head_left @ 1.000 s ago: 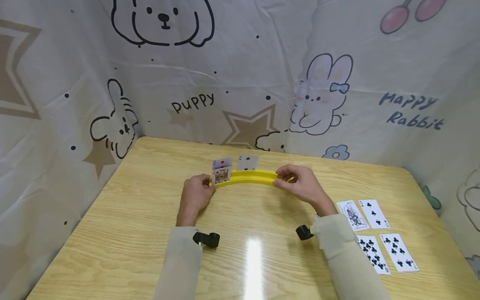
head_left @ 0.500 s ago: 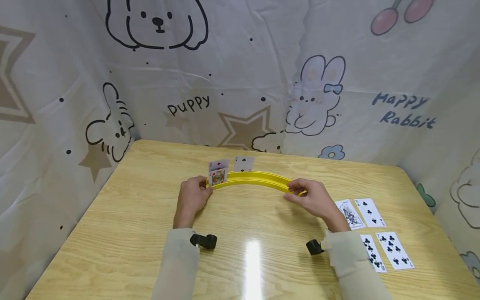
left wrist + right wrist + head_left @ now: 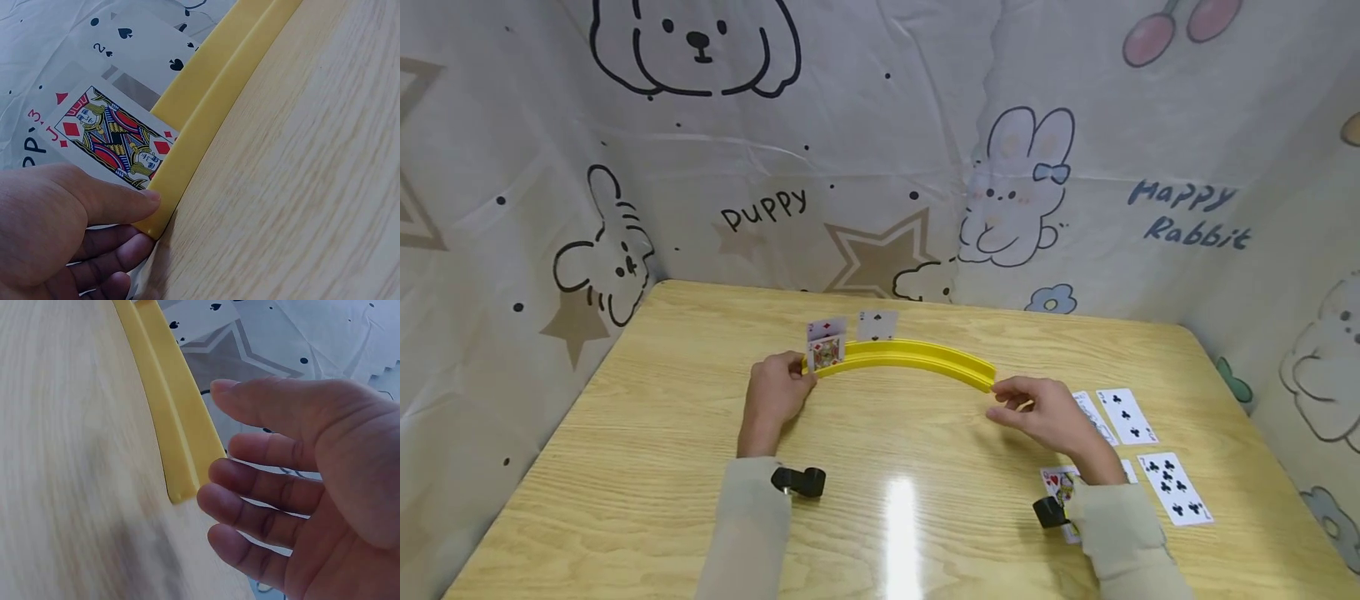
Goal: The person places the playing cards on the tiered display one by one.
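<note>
A curved yellow card holder (image 3: 925, 357) stands on the table. At its left end my left hand (image 3: 772, 396) pinches it, thumb on the front edge in the left wrist view. Slotted upright near that end is a jack of diamonds (image 3: 112, 137), with a three of diamonds (image 3: 826, 327) behind it. A two of spades (image 3: 877, 325) stands in the back slot farther right. My right hand (image 3: 1045, 412) is beside the holder's right end, fingers loosely bent and holding nothing. In the right wrist view its fingertips are right by the yellow end (image 3: 184, 490).
Right of my right hand lie a three of clubs (image 3: 1127, 416), a seven of clubs (image 3: 1176, 489) and a partly covered joker card (image 3: 1096, 418). A red heart face card (image 3: 1057, 481) is half hidden under my right wrist. A printed cloth (image 3: 850, 125) hangs behind the table (image 3: 625, 467).
My right hand has slid right along the holder to beyond its right end, uncovering that end. The heart card has come into sight. My left hand keeps its grip; the view has shifted slightly.
</note>
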Demonstrator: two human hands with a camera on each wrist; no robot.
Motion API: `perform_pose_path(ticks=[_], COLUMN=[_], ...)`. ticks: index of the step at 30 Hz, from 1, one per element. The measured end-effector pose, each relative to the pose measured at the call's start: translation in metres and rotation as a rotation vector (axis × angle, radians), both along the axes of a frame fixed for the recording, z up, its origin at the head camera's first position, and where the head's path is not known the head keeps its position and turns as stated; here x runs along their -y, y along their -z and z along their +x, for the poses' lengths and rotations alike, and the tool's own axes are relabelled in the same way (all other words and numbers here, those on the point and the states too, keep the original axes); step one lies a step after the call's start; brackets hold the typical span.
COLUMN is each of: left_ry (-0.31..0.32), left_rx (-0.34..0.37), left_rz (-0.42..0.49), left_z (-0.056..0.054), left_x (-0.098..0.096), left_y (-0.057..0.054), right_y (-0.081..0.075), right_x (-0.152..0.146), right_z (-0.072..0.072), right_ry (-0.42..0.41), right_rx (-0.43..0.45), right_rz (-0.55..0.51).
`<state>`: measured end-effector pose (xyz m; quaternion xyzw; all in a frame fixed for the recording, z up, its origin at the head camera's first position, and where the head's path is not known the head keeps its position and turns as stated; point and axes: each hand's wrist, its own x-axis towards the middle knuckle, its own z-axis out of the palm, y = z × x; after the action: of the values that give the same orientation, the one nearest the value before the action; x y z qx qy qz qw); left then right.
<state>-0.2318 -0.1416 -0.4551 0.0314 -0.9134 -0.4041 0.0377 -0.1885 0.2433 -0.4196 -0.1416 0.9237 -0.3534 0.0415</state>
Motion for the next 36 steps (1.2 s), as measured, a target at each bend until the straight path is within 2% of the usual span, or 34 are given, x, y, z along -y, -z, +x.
perform_pose_path(ticks=[12,17,25,36], left_ry=[0.004,0.006,-0.004,0.0], left_rx=[0.008,0.014,0.03,0.029], left_rz=[-0.003,-0.003,0.007,0.022], left_z=[0.0,0.0,0.0,0.0], left_x=[0.0,-0.001,-0.002,-0.002], left_y=[0.001,-0.001,0.0,0.0], right_y=[0.0,0.0,0.001,0.005], right_x=[-0.025,-0.035,-0.049,-0.062], right_z=[0.028,0.038,0.051,0.066], right_ry=[0.027,0.054,0.083,0.131], right_rx=[-0.017,0.014,-0.011,0.009], right_rz=[0.083,0.099,0.152,0.191])
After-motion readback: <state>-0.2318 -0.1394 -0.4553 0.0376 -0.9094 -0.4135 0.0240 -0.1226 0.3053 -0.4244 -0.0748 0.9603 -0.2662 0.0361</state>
